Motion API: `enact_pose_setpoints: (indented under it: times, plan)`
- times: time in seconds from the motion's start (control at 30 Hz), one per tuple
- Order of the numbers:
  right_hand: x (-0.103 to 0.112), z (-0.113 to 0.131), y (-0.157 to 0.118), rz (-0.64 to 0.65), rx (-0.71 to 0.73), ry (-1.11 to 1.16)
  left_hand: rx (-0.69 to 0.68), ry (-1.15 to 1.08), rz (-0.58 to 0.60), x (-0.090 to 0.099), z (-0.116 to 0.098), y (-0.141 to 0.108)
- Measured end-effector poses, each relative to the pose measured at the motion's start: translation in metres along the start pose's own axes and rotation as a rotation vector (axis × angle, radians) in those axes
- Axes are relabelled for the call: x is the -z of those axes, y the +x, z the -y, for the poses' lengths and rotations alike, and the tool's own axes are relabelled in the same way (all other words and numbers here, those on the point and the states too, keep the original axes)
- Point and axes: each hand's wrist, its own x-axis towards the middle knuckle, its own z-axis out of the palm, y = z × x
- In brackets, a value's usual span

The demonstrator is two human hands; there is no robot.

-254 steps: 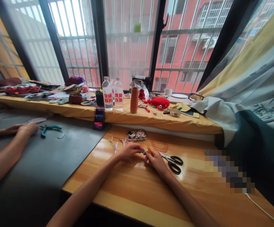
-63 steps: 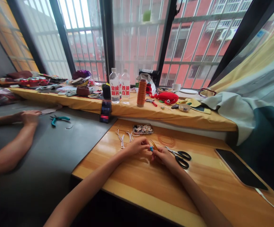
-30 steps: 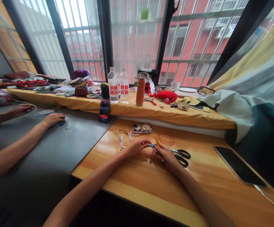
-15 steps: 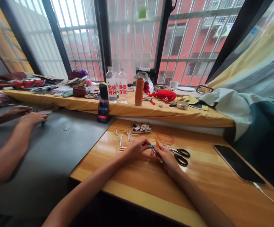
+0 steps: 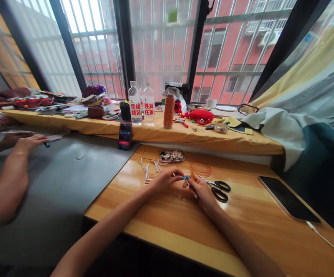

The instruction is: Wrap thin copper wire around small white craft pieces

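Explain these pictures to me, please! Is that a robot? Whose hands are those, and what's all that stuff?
No robot here, just a person's two bare hands. The camera sits on that person's head, so every picture looks forward and down, as if through their eyes.

The right hand holds a gold tool. The left hand has its fingertips close to the right's, by a tiny white piece, too small to make out well.

On the wooden table lie scissors, a phone, white strips and a box of small bits. Another person's hand is at the picture's left.
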Motion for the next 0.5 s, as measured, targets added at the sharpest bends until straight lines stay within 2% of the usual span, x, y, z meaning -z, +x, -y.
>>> enact_pose_setpoints:
  times: [0.17,0.23,0.27,0.3,0.33,0.4,0.43,0.5]
  plan:
    - [-0.003,-0.003,0.000,0.032,0.014,-0.071,-0.004,0.037,-0.013,0.000,0.000,-0.001]
    - [-0.001,-0.002,0.003,0.011,0.016,-0.247,-0.002,0.044,-0.013,-0.002,0.000,-0.002]
    - [0.004,0.000,0.005,-0.043,0.023,-0.398,0.002,0.043,-0.013,-0.002,0.001,-0.002]
    - [0.012,0.004,0.007,-0.126,0.031,-0.566,0.008,0.040,-0.015,-0.002,0.001,-0.002]
    - [0.022,0.009,0.009,-0.268,0.048,-0.814,0.018,0.039,-0.021,-0.002,0.002,-0.001]
    - [0.053,0.022,0.008,-0.501,0.004,-0.989,0.038,0.043,-0.041,-0.001,0.004,0.000]
    - [0.072,0.028,0.006,-0.701,-0.122,-1.185,0.045,0.045,-0.051,-0.001,0.004,0.001]
    - [0.112,0.037,-0.003,-0.838,-0.248,-1.232,0.055,0.053,-0.064,0.000,0.005,0.002]
